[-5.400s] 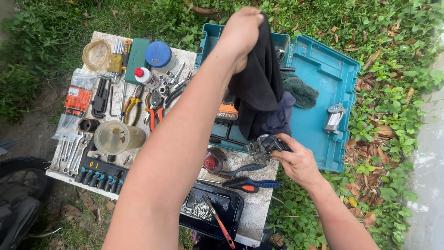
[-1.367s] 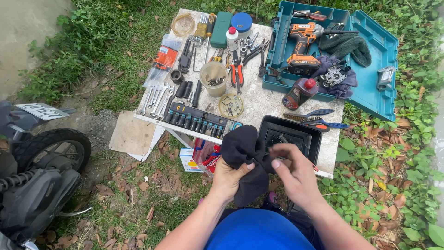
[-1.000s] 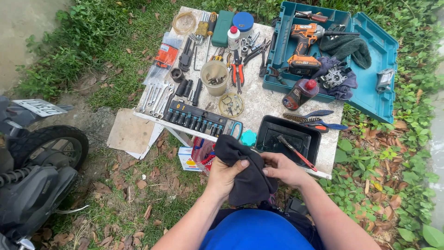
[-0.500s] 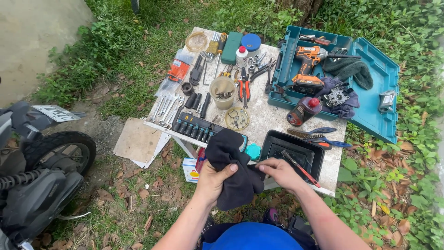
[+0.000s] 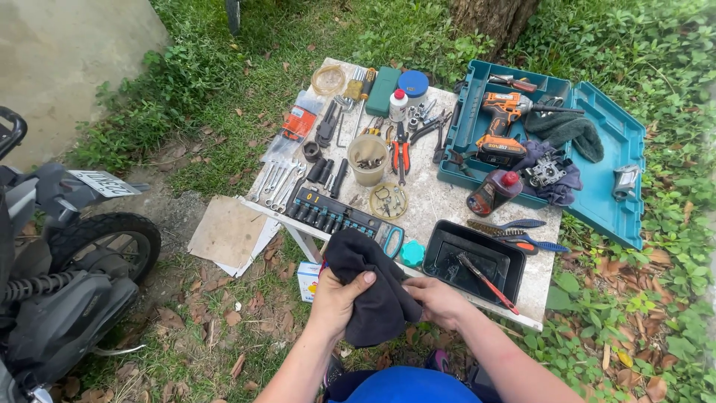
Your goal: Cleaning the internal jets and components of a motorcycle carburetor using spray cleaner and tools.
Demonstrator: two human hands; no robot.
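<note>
as both hands [image 5: 388, 295] grip, black cloth [image 5: 369, 287] bunches.

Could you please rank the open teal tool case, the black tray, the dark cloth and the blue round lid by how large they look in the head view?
1. open teal tool case
2. and 3. black tray and dark cloth: look alike, and the cloth lies nearer the camera, so unranked
4. blue round lid
</note>
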